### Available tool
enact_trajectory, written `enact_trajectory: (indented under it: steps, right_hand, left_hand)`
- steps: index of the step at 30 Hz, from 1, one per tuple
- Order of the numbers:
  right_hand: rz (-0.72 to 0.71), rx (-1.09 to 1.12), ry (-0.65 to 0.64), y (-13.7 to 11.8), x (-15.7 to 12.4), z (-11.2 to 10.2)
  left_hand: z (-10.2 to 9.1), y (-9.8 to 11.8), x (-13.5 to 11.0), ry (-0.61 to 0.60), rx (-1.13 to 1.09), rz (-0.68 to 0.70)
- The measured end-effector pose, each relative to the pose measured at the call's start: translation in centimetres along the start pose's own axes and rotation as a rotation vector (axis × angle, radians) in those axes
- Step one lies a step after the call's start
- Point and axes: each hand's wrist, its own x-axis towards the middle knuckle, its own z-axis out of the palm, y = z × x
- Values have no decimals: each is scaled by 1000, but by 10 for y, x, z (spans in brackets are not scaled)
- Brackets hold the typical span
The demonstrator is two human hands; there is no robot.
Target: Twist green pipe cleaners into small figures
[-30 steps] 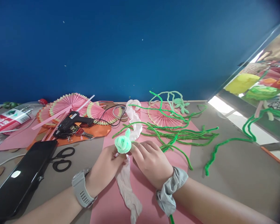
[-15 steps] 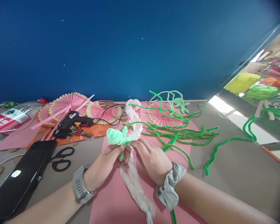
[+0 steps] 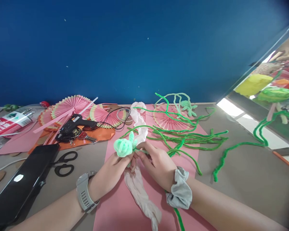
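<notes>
A mint-green pipe-cleaner flower (image 3: 122, 147) with a coiled, rounded head and small leaf-like loops sits between my hands. My left hand (image 3: 110, 175) is closed around its lower part, thumb on top. From the right, my right hand (image 3: 157, 165) pinches a thin green pipe cleaner at the flower's base; the fingertips of both hands nearly meet there and partly cover the join. Beneath them a crumpled white tissue strip (image 3: 142, 195) runs over the pink paper (image 3: 113, 205). Just beyond my right hand lie several loose green pipe cleaners (image 3: 195, 139).
Black scissors (image 3: 64, 170), a black phone-like slab (image 3: 21, 183), a glue gun (image 3: 73, 126) and keys (image 3: 86, 137) lie left. Pleated pink paper fans (image 3: 170, 117) rest near the blue wall (image 3: 135, 48). A bottle (image 3: 12, 122) lies far left.
The flower has turned and shifted slightly right, its coiled head now facing me more. My right fingers have drawn a bit of the green pipe cleaner out rightward.
</notes>
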Motion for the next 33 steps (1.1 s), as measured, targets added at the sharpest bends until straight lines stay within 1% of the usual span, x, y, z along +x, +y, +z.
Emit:
enact_trajectory:
  steps: [4,9,13,17,19,28,33]
  right_hand:
    - [-20,85,15,4,0,3]
    - [-3,104,51,5,0,4]
    - [2,92,43,3,0,5]
    - [-11,81,34,2,-1,5]
    - [-10,87,33,1,-1,5]
    - [14,292,13,5,5,11]
    - [44,316,7,3,5,10]
  left_hand:
    - [0,1,-1,-34,-52,-1]
    - [1,0,1,1,-65,18]
    - [2,-3,3,48,45,74]
    - [1,-3,5,52,178,108]
    - [0,-4,6,73,245,124]
    - [-3,-14,10,152,485,271]
    - [-3,-15,11,150,509,294]
